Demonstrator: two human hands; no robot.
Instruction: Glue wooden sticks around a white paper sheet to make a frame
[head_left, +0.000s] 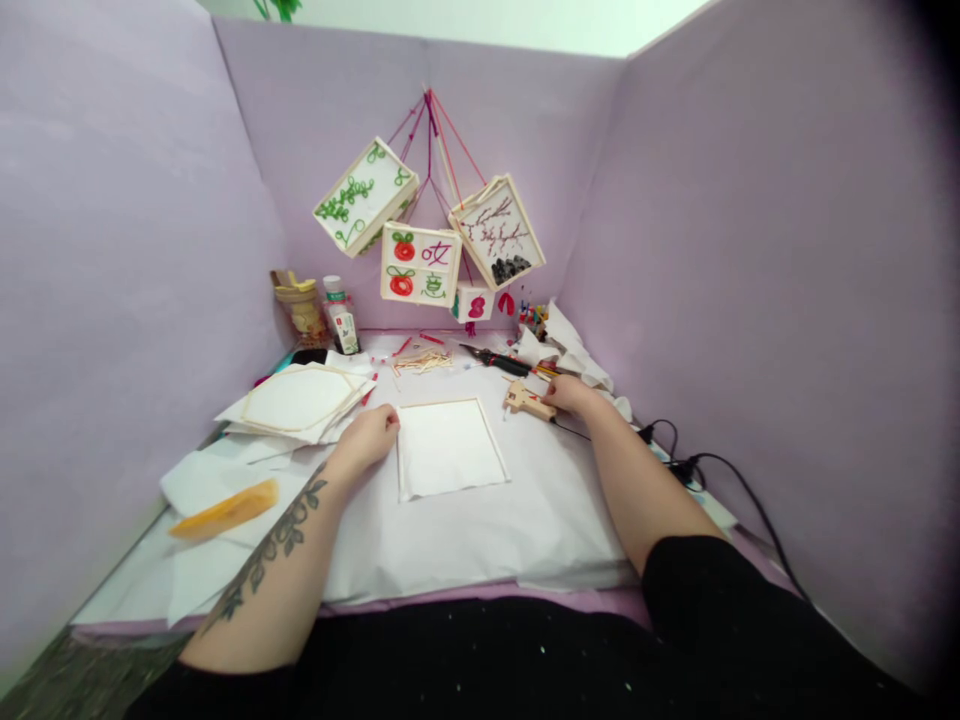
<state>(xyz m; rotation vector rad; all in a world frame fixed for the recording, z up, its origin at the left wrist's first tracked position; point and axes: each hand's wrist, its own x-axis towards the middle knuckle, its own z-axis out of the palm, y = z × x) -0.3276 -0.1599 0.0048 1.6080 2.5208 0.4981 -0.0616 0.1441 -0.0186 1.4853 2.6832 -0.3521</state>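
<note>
We note a roughly square white panel lying flat on the white table cover, its face plain, with thin pale strips visible along its far and right edges; whether one runs along the near edge, we cannot tell. To the right of its far right corner, near but apart, we record a tan glue gun, its handle pointing right and toward us, a thin black cord trailing from the handle's end.
</note>
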